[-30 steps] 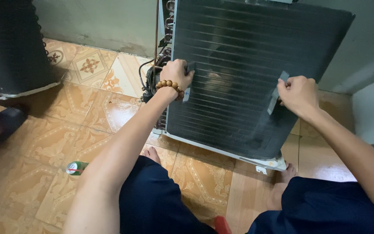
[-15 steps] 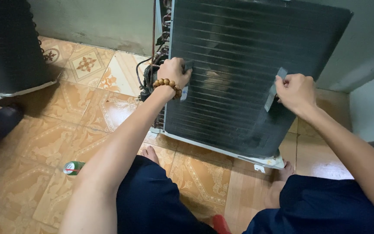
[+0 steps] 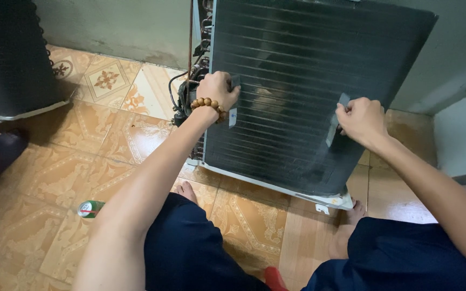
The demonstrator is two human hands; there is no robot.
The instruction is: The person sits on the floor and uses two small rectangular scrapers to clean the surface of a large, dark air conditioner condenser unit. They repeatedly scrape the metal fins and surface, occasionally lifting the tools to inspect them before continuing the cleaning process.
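at the far left we see a dark finned unit (image 3: 12, 59) standing on the patterned tile floor (image 3: 71, 178), and a small green can (image 3: 90, 208) lying on the tiles near our left knee. our left hand (image 3: 218, 90), with a wooden bead bracelet (image 3: 207, 104) on the wrist, has its grip closed around the left edge of the black condenser coil (image 3: 297, 91), beside the copper pipes (image 3: 200, 43). the coil stands upright on its white base (image 3: 276, 188) against the wall, between our bare feet. our right hand (image 3: 363, 119) grips the coil's right corner edge, fingers curled tight on it.
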